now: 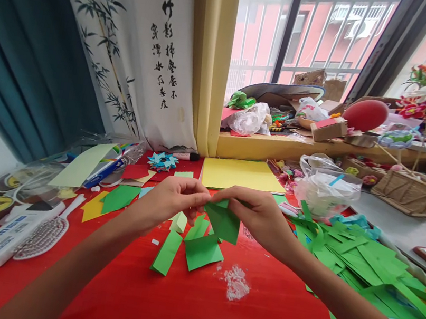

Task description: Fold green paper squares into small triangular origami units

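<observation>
A folded piece of green paper (223,224) is held up above the red tabletop between my two hands. The thumb and fingers of my right hand (259,211) are closed on its upper edge. My left hand (177,199) pinches at its upper left corner, the fingertips almost touching those of the right. Below lie a folded green strip (167,253) and a creased green square (204,252). Beside them sits a small pale green folded piece (178,222). The exact fold under my fingertips is hidden.
A heap of green paper strips (366,257) covers the right side. Yellow paper (240,174) lies at the back, near a blue folded star (162,161). On the left are a hairbrush (43,235) and a white box-like package (5,238). White flakes (236,283) lie in front.
</observation>
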Demonstrator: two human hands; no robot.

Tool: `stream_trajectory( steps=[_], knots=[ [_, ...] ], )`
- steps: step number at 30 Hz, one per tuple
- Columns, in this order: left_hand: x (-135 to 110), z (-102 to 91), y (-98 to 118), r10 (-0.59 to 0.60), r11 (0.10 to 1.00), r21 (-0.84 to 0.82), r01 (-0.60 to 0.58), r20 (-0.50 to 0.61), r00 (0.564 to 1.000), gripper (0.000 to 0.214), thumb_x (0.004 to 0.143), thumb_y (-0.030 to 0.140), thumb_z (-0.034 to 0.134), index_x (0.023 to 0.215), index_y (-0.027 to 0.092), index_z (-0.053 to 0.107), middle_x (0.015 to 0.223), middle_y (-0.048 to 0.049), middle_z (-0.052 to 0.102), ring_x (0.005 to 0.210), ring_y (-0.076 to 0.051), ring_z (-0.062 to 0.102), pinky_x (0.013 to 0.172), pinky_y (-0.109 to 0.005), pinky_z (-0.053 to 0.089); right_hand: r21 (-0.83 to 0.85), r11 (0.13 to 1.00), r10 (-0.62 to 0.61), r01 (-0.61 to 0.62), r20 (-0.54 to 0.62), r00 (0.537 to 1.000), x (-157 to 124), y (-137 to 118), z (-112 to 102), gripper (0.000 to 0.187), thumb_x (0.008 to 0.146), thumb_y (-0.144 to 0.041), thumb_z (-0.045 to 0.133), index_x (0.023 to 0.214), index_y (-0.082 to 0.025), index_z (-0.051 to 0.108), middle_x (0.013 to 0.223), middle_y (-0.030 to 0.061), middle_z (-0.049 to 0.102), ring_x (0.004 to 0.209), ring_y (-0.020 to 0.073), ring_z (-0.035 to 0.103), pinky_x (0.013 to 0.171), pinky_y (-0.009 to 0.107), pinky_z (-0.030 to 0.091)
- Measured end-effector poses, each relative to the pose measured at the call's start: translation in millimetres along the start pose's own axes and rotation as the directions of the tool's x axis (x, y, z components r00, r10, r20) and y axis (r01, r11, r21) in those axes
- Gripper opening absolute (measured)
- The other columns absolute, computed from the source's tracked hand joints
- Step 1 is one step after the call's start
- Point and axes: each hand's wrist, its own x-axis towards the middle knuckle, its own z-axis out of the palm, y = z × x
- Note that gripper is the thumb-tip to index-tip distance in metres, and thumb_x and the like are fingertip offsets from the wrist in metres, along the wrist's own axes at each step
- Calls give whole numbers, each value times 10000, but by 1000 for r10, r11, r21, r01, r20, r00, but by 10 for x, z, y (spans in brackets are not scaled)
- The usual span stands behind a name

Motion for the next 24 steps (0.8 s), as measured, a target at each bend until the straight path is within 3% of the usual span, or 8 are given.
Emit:
stream_trajectory(
  steps=[3, 5, 9, 11, 14, 18, 21, 24],
  knots=[
    [42, 9, -50, 58, 989, -122, -80, -173, 983, 173, 763, 313, 606, 720, 146, 606, 616, 24, 564, 520, -68, 549, 523, -174, 472, 271, 955, 168, -123, -151, 974, 42, 51, -12, 273, 852, -313, 515, 1120, -266, 536, 843, 0, 626, 725, 138, 583, 585, 237, 458],
    [77, 32, -88, 63, 959, -245, -142, -303, 951, 170, 754, 315, 618, 745, 145, 609, 637, 19, 574, 549, -71, 554, 554, -183, 497, 480, 864, 254, -151, -157, 954, 75, 94, -7, 328, 872, -438, 451, 1144, -263, 502, 914, 27, 622, 757, 151, 597, 627, 267, 489],
    [109, 136, -148, 41, 888, -403, -222, -412, 910, 172, 736, 303, 637, 770, 137, 608, 643, 11, 577, 585, -76, 550, 583, -197, 522, 542, 791, 252, -284, 135, 958, 82, 103, 87, 294, 795, -390, 598, 1005, -184, 583, 860, 57, 646, 723, 165, 626, 672, 298, 510],
    [101, 207, -171, 57, 883, -402, -243, -420, 906, 172, 747, 307, 623, 767, 137, 598, 652, 8, 574, 589, -78, 542, 574, -198, 522, 510, 806, 249, -300, 168, 954, 56, 70, 150, 210, 790, -338, 613, 891, -154, 612, 728, 44, 645, 606, 146, 617, 577, 267, 497],
    [87, 292, -195, 91, 910, -340, -236, -393, 915, 177, 766, 318, 599, 764, 142, 585, 657, 10, 556, 592, -80, 529, 553, -192, 515, 533, 804, 277, -262, 54, 959, 26, 37, 187, 252, 832, -330, 550, 681, -134, 598, 601, 22, 610, 486, 104, 568, 498, 229, 455],
    [84, 293, -188, 189, 949, -186, -255, -313, 931, 150, 774, 301, 590, 805, 159, 556, 711, 11, 536, 635, -97, 541, 550, -202, 518, 587, 774, 321, -239, -39, 946, 46, 69, 117, 252, 832, -275, 541, 629, -134, 589, 597, 11, 589, 458, 82, 537, 476, 216, 436],
    [73, 204, -148, 346, 928, -17, -372, -325, 880, 316, 757, 267, 615, 1048, 243, 495, 915, -1, 535, 723, -114, 562, 576, -226, 527, 559, 783, 315, -272, 20, 949, 73, 97, 47, 253, 833, -244, 529, 621, -127, 602, 580, 20, 588, 464, 89, 544, 487, 222, 444],
    [48, 92, -102, 489, 860, 286, -422, -231, 841, 172, 797, 273, 571, 967, 247, 571, 907, -6, 544, 739, -117, 560, 628, -226, 501, 525, 806, 303, -273, 30, 952, 83, 90, 8, 236, 830, -250, 530, 649, -122, 610, 601, 33, 616, 480, 100, 570, 494, 228, 459]
  ],
)
